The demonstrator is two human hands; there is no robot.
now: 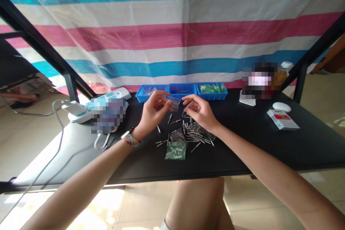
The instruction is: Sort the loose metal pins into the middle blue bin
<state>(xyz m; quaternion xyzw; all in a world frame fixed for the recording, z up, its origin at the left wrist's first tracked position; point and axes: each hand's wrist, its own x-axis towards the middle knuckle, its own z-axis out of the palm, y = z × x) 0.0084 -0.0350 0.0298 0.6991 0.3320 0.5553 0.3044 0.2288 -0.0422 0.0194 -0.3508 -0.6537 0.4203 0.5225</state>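
My left hand is raised over the black table, its fingers pinching a small clear plastic bag. My right hand is just to the right of the bag, fingers curled in a pinch near its open edge; what they hold is too small to make out. Below both hands lies a scattered pile of metal rivets. A small bag of green pieces lies in front of the pile, with another clear bag beside it.
Three blue bins stand in a row at the table's back, the right one holding green bags. A white device with a cable sits at left. At right lie a white mouse and a red-and-white box. A striped tarp hangs behind.
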